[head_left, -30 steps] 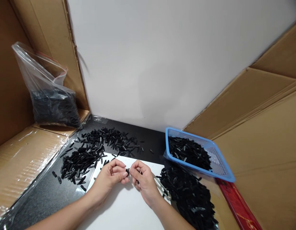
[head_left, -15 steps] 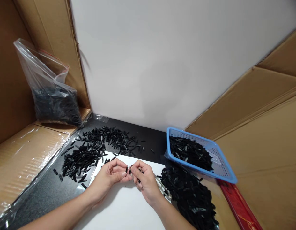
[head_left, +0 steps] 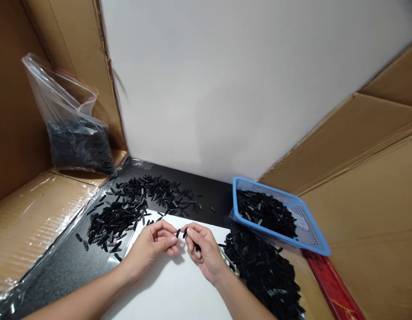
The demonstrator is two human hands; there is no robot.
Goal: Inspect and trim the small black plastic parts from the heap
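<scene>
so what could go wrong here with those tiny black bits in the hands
1. Each of the two small black pieces is pinched only at the fingertips of the left hand and right hand; a slip could drop one onto the white sheet.
2. The right forearm lies close beside the loose pile, so a sweep might scatter it.
3. A dropped piece could vanish on the black mat.

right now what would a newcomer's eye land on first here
Most likely the two hands meeting at bottom centre over a white sheet: the left hand and right hand each pinch a small black piece. Around them lie heaps of black pieces, and a blue basket of them sits at right.
</scene>
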